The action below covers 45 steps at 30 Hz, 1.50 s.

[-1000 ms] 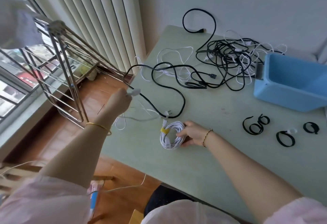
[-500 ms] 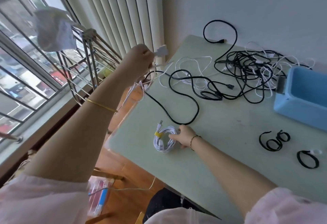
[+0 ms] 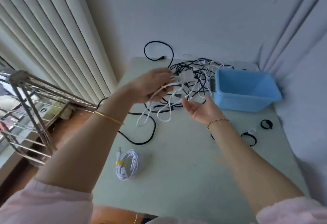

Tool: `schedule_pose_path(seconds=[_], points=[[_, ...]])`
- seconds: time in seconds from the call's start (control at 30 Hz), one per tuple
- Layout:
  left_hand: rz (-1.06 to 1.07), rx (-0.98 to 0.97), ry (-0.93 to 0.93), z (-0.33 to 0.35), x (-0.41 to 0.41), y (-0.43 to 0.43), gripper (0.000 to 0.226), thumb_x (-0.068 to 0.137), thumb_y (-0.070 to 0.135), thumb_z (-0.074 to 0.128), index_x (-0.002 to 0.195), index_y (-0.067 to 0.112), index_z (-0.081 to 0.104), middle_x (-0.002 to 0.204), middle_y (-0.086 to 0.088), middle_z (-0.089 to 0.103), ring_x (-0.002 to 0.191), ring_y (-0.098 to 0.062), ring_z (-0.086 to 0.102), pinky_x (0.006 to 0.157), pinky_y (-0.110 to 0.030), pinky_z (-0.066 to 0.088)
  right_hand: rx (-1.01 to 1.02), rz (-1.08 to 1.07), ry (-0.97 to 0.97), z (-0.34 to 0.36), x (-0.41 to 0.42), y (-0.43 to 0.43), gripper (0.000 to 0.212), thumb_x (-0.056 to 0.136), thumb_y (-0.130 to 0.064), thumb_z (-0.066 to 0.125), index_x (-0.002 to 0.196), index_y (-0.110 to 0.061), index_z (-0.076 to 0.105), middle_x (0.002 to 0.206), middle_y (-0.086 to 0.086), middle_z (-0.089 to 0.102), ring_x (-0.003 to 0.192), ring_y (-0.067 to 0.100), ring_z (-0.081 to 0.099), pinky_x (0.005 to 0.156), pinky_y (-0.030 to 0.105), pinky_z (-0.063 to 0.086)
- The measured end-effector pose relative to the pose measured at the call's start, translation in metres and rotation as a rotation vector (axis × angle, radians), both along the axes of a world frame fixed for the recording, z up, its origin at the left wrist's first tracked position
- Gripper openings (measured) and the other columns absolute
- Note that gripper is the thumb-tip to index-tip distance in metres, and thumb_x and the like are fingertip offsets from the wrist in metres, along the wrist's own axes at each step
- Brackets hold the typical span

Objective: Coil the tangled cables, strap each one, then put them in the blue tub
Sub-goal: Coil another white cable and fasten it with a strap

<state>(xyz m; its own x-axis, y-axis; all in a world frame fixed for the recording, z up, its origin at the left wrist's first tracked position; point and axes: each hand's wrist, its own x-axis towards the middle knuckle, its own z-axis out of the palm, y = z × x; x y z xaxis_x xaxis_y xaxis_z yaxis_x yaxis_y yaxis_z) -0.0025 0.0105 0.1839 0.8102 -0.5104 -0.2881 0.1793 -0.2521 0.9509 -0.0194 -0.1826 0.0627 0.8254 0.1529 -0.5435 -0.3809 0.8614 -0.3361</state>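
Note:
My left hand (image 3: 154, 85) is raised above the table and grips a loose white cable (image 3: 164, 116) near its plug end; the cable's loops hang down onto the table. My right hand (image 3: 201, 108) is open, palm up, just right of those loops, holding nothing. A coiled white cable (image 3: 127, 165) with a yellow strap lies on the pale green table (image 3: 185, 170) near its front left. A tangle of black and white cables (image 3: 192, 75) fills the back of the table. The blue tub (image 3: 247, 100) stands at the back right, and nothing shows inside it.
Black loop straps (image 3: 266, 124) lie on the table to the right of my right arm. A long black cable (image 3: 141, 140) trails off the table's left edge. A metal rack (image 3: 30, 103) stands on the left by the window and the vertical blinds.
My left hand swung right with the white cable's end, from over the table's left edge to above the tangle. My right hand let go of the strapped coil and rose, palm up.

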Motion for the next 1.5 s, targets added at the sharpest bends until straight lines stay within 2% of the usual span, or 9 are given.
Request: schedule_pose_path(seconds=[0.17,0.43,0.57,0.7,0.83,1.07,1.27,1.37,1.5], points=[[-0.312,0.164,0.117,-0.052,-0.006,-0.031,0.023,0.094,0.005,0.035,0.076,0.013,0.046,0.063,-0.001,0.046,0.042,-0.008,0.030,0.040,-0.018,0.021,-0.221,-0.025,0.024,0.000,-0.013,-0.058,0.009,0.094,-0.005,0.051,0.088,0.001,0.051,0.084,0.019,0.064,0.053,0.016,0.065,0.053,0.023,0.056],[-0.460,0.412,0.010,-0.115,-0.013,-0.065,0.015,0.092,0.011,0.057,0.080,0.012,0.049,0.071,-0.010,0.048,0.052,-0.010,0.039,0.050,-0.019,0.035,-0.761,0.216,0.035,-0.001,-0.032,-0.080,0.015,0.090,0.009,0.048,0.089,-0.001,0.059,0.072,0.012,0.062,0.056,0.015,0.062,0.048,0.022,0.052],[-0.444,0.406,-0.024,-0.123,-0.020,-0.083,0.019,0.087,0.009,0.065,0.077,0.015,0.049,0.066,0.001,0.045,0.055,-0.010,0.040,0.050,-0.018,0.035,-0.964,0.439,0.105,-0.013,-0.038,-0.083,0.003,0.094,-0.006,0.049,0.092,-0.007,0.050,0.067,0.014,0.064,0.052,0.019,0.064,0.051,0.026,0.053],[-0.462,0.380,0.017,-0.121,-0.021,-0.092,0.026,0.080,0.005,0.071,0.079,0.014,0.046,0.070,0.000,0.045,0.060,-0.012,0.041,0.054,-0.021,0.037,-1.081,0.633,0.194,-0.029,-0.040,-0.086,0.023,0.097,-0.028,0.044,0.109,-0.009,0.042,0.070,0.012,0.052,0.052,0.022,0.056,0.054,0.031,0.051],[-0.389,0.308,0.111,-0.119,-0.024,-0.100,0.023,0.089,0.010,0.063,0.080,0.014,0.042,0.068,0.000,0.039,0.055,-0.010,0.035,0.053,-0.020,0.032,-1.390,0.714,0.225,-0.044,-0.039,-0.094,0.015,0.088,-0.019,0.052,0.087,-0.005,0.047,0.063,0.010,0.042,0.048,0.024,0.046,0.054,0.034,0.048],[-0.227,0.271,0.220,-0.122,-0.033,-0.108,0.021,0.098,0.016,0.046,0.078,0.011,0.047,0.069,-0.003,0.050,0.055,-0.012,0.041,0.054,-0.021,0.037,-0.862,0.560,0.226,-0.058,-0.051,-0.099,0.028,0.090,0.013,0.043,0.103,-0.011,0.042,0.073,0.015,0.052,0.058,0.020,0.056,0.051,0.031,0.051],[-0.261,0.398,0.355,-0.131,-0.032,-0.104,0.012,0.093,0.006,0.053,0.082,0.004,0.056,0.078,-0.008,0.056,0.074,-0.018,0.055,0.089,-0.043,0.054,-1.190,0.391,0.162,-0.031,-0.047,-0.114,0.021,0.085,0.003,0.039,0.077,-0.004,0.057,0.069,0.017,0.058,0.031,0.011,0.033,0.044,0.016,0.028],[-0.319,0.485,0.371,-0.137,-0.032,-0.107,0.003,0.093,0.008,0.055,0.093,0.005,0.055,0.094,-0.008,0.055,0.094,-0.019,0.054,0.075,-0.040,0.057,-1.325,0.386,0.020,-0.007,-0.051,-0.123,0.021,0.087,-0.001,0.041,0.087,-0.008,0.061,0.063,0.008,0.058,0.031,0.008,0.033,0.038,0.017,0.026],[-0.379,0.628,0.152,-0.137,-0.028,-0.113,0.009,0.091,0.004,0.055,0.095,0.011,0.050,0.079,-0.010,0.052,0.064,-0.016,0.047,0.054,-0.024,0.043,-1.591,0.567,-0.021,-0.007,-0.054,-0.132,0.025,0.083,0.001,0.043,0.089,0.000,0.068,0.062,0.006,0.057,0.045,0.008,0.042,0.045,0.020,0.031]])
